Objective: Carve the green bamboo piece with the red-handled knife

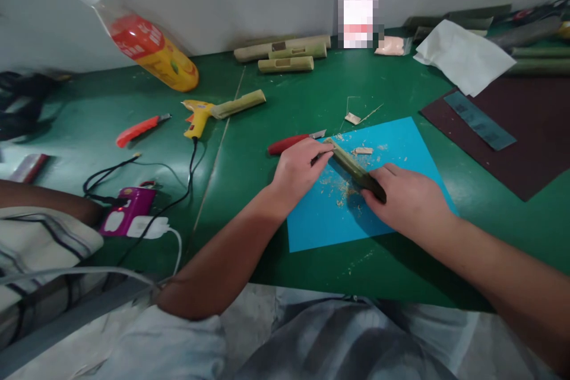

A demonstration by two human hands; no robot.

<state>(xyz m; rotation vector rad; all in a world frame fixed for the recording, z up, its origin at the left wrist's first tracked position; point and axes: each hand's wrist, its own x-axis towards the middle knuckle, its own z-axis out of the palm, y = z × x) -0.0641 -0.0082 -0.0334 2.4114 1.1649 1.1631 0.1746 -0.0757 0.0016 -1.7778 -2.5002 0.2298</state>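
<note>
A split length of green bamboo [352, 165] slants over a blue sheet [307, 225] strewn with shavings. My right hand [407, 193] is wrapped round its near end. At the far end, the fingers of my left hand [300, 166] are pinched together on the bamboo's tip; whether a small sliver is between them cannot be made out. Just beyond my left hand lies a red-handled craft knife [289, 144], its blade pointing right. Small pale wood chips [363, 151] rest on the sheet beside the bamboo, and another chip [352, 119] lies past its edge.
Left of me are a yellow glue gun [199, 119] with a cord, an orange cutter [141, 129], a purple power strip [133, 205] and a tilted drink bottle [154, 53]. Bamboo tubes [285, 64] line the wall. A white cloth [463, 53] and dark mat [529, 160] lie right. Another person's arm [44, 205] enters at left.
</note>
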